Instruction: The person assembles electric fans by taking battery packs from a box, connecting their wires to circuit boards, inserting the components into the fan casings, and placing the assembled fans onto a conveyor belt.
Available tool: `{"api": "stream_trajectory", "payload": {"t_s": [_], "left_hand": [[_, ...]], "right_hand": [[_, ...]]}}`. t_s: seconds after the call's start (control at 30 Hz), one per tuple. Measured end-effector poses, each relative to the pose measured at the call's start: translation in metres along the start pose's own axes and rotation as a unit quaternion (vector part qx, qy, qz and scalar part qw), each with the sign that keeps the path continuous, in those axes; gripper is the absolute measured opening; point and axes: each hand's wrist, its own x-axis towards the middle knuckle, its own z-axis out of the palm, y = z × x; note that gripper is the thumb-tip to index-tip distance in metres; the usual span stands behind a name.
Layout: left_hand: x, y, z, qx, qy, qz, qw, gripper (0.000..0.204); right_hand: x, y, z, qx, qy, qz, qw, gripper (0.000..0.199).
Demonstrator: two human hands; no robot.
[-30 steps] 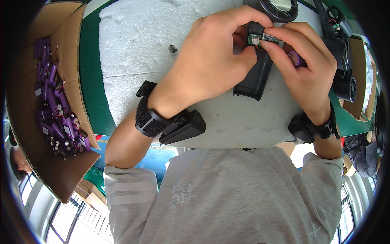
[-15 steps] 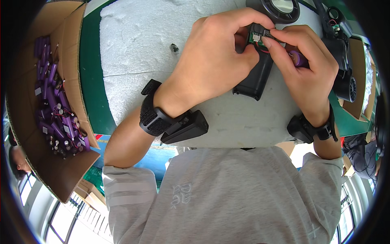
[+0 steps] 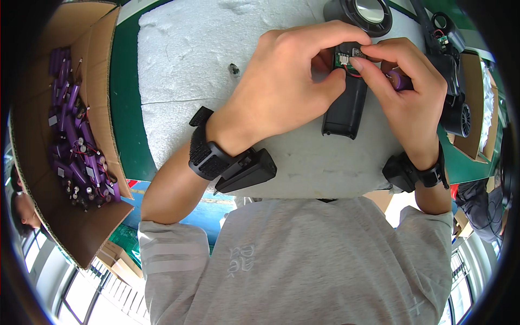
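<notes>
My left hand (image 3: 295, 81) is closed around the top end of a black plastic handle housing (image 3: 346, 111), thumb on one side and forefinger across its tip. A small green circuit board (image 3: 343, 60) with a white connector shows in the housing's open end. Thumb and forefinger of my right hand (image 3: 409, 95) press at the right edge of that board. A purple cylindrical battery (image 3: 400, 80) is tucked in the curled fingers of the same hand. Between battery and board runs a thin red wire (image 3: 355, 74); the fingers hide part of it.
A cardboard box (image 3: 100, 103) of purple wired batteries (image 3: 76, 135) stands at the left. White foam sheet (image 3: 184, 59) covers the green table (image 3: 127, 108). Beyond my hands lies a round black part (image 3: 374, 12); black fan parts (image 3: 452, 81) and another box (image 3: 474, 138) sit at the right.
The housing has turned closer to straight up and down, its lower end swinging right. Its top end and my left fingers sit slightly lower in view. Both hands keep their hold.
</notes>
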Motion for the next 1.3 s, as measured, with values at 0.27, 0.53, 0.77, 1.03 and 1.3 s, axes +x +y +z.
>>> {"api": "stream_trajectory", "payload": {"t_s": [0.27, 0.53, 0.77, 1.03, 1.3], "left_hand": [[0.003, -0.005, -0.013, 0.102, -0.078, 0.069, 0.989, 0.041], [0.006, -0.003, -0.012, 0.109, -0.083, 0.096, 0.986, 0.032], [0.003, -0.009, -0.012, 0.07, -0.067, 0.058, 0.994, 0.024], [0.002, -0.007, -0.032, 0.06, -0.04, 0.009, 0.997, 0.026], [0.006, -0.004, -0.034, 0.03, -0.073, -0.026, 0.997, 0.039]], "right_hand": [[-0.003, 0.003, -0.008, 0.013, -0.046, 0.124, 0.991, 0.017], [0.001, 0.003, -0.013, 0.033, -0.13, 0.119, 0.984, 0.017], [0.01, -0.003, -0.041, 0.234, -0.312, 0.243, 0.888, 0.025], [0.011, 0.005, -0.036, -0.081, -0.159, -0.191, 0.965, 0.029], [0.0, 0.006, -0.045, -0.035, -0.159, -0.059, 0.985, 0.018]]}}
